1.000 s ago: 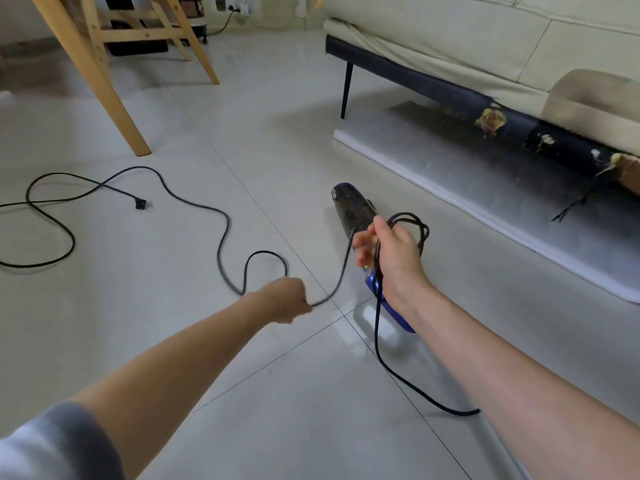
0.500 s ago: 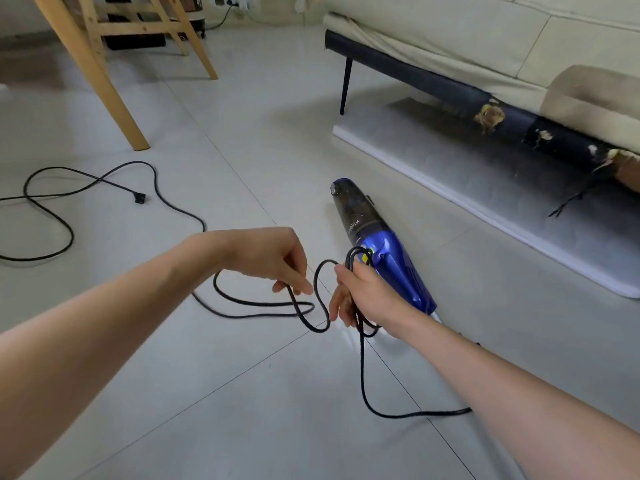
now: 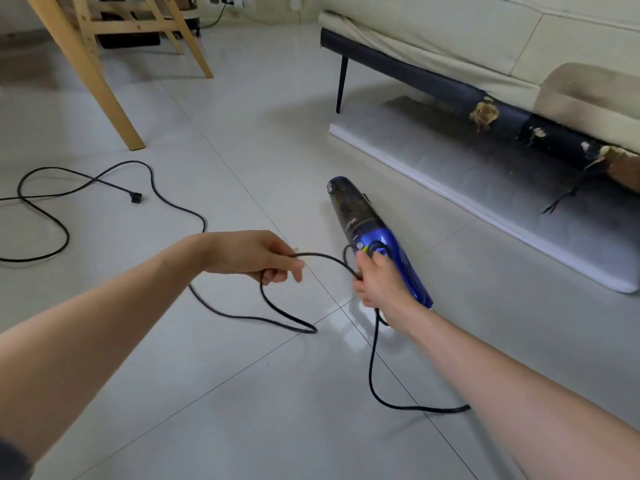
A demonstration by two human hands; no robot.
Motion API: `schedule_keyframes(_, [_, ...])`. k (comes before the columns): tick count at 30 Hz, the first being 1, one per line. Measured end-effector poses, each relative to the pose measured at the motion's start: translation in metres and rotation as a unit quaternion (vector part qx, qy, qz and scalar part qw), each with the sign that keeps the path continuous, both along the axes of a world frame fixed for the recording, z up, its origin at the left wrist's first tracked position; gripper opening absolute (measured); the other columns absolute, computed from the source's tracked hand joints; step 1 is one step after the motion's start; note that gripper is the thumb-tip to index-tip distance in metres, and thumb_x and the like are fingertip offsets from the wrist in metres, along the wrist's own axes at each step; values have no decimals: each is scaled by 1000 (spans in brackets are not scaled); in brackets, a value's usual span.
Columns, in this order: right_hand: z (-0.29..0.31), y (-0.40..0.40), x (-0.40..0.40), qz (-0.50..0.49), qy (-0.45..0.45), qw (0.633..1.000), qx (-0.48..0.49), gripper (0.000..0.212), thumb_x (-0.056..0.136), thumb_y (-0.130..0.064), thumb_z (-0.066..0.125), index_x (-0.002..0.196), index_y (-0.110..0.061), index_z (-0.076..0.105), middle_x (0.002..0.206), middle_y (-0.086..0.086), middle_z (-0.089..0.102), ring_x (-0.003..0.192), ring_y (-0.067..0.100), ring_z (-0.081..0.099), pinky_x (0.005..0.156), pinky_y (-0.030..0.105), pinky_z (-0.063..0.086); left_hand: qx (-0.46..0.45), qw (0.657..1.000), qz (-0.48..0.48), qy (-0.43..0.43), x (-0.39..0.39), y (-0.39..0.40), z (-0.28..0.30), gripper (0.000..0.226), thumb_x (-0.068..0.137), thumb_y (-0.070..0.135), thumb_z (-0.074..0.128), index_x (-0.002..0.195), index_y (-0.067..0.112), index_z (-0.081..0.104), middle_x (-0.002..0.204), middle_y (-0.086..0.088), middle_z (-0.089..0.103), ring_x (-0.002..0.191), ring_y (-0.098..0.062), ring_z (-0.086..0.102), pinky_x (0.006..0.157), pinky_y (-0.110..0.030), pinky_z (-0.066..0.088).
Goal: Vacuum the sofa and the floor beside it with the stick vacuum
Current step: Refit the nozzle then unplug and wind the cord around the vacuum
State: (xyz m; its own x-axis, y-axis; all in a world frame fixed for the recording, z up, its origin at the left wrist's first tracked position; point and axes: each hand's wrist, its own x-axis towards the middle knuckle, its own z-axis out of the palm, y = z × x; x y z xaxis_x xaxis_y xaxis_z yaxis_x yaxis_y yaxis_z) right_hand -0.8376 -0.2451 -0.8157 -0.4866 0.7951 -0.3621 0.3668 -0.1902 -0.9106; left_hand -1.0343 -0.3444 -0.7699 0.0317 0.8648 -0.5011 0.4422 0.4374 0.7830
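Observation:
A blue hand vacuum (image 3: 367, 230) with a dark clear dust cup lies on the tiled floor (image 3: 242, 393), nose pointing away from me. Its black power cord (image 3: 221, 311) runs in loops across the tiles to the plug (image 3: 136, 197) at the left. My left hand (image 3: 252, 254) pinches a stretch of the cord. My right hand (image 3: 379, 284) grips gathered loops of the cord just in front of the vacuum's handle. The cream sofa (image 3: 485, 39) stands at the upper right on thin black legs.
A grey mat (image 3: 519, 192) lies on the floor under the sofa's front edge. The sofa's dark lower rail is torn, with stuffing showing. Wooden furniture legs (image 3: 104, 88) stand at the upper left. A wall socket with a plugged cable sits at the far top.
My left hand has drawn more cord toward my right hand, and the loop on the floor has shifted closer. My right hand stays by the vacuum's handle with the gathered loops.

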Motion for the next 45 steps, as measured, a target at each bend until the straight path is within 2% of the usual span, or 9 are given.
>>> schedule_keyframes(7, [7, -10, -11, 104, 11, 991, -86, 27, 105, -20, 33, 89, -1, 44, 68, 24, 66, 55, 33, 64, 54, 34, 57, 66, 982, -80, 161, 13, 16, 2, 32, 98, 29, 54, 73, 20, 70, 58, 4, 43, 54, -12, 39, 58, -19, 39])
schedule_keyframes(14, [1, -4, -21, 36, 22, 995, -95, 36, 100, -26, 39, 65, -18, 36, 43, -6, 26, 34, 8, 16, 35, 19, 14, 98, 980, -24, 169, 21, 35, -12, 41, 101, 34, 46, 69, 11, 57, 62, 2, 52, 55, -12, 48, 60, -19, 43])
schedule_keyframes(17, [4, 8, -7, -8, 29, 996, -84, 43, 95, -35, 55, 59, -19, 37, 43, -7, 25, 35, 8, 15, 35, 17, 12, 33, 995, -29, 85, 5, 12, -30, 32, 100, 31, 50, 77, 10, 59, 74, 0, 65, 77, -12, 66, 81, -13, 47])
schedule_keyframes(19, [4, 14, 2, -6, 40, 997, -71, 40, 90, -39, 62, 62, -16, 44, 45, -6, 24, 36, 8, 15, 36, 18, 13, 17, 998, -9, 63, -5, 2, -43, 22, 98, 23, 54, 84, 10, 65, 85, -6, 71, 94, -15, 69, 95, -26, 50])
schedule_keyframes(23, [3, 10, 5, 82, 70, 989, -98, 41, 92, -43, 58, 68, -10, 52, 45, -4, 23, 37, 11, 18, 38, 20, 20, 110, 981, 160, -26, -4, 11, -46, 23, 98, 16, 54, 86, 3, 67, 64, -7, 53, 62, -19, 60, 74, -34, 60])
schedule_keyframes(28, [18, 13, -9, 99, 134, 962, -215, 29, 100, -28, 45, 83, -8, 56, 50, 0, 41, 40, 13, 38, 47, 24, 43, 117, 987, 103, 37, 15, 26, -43, 23, 98, 14, 54, 83, 4, 69, 60, -2, 55, 47, -14, 49, 52, -21, 47])
schedule_keyframes(33, [15, 23, -9, 70, 94, 938, -325, 50, 90, -59, 50, 72, -13, 50, 44, -6, 23, 33, 8, 19, 35, 20, 22, 194, 968, 103, 121, 25, 30, -54, 23, 98, 17, 53, 81, 11, 68, 63, -1, 55, 44, -6, 48, 51, -15, 43])
schedule_keyframes(39, [7, 25, -4, 61, 67, 949, -303, 44, 91, -52, 55, 70, -16, 42, 49, -7, 22, 32, 6, 17, 31, 18, 17, 274, 939, 103, 177, 24, 29, -59, 21, 100, 19, 51, 87, 14, 66, 65, 3, 55, 51, -12, 52, 54, -19, 44])
schedule_keyframes(45, [3, 31, -4, 27, 62, 967, -247, 38, 97, -36, 54, 70, -18, 35, 47, -6, 26, 33, 7, 18, 33, 19, 14, 187, 951, 80, 234, 16, 7, -97, 21, 102, 23, 38, 92, 17, 55, 73, 2, 55, 66, -19, 61, 58, -24, 43])
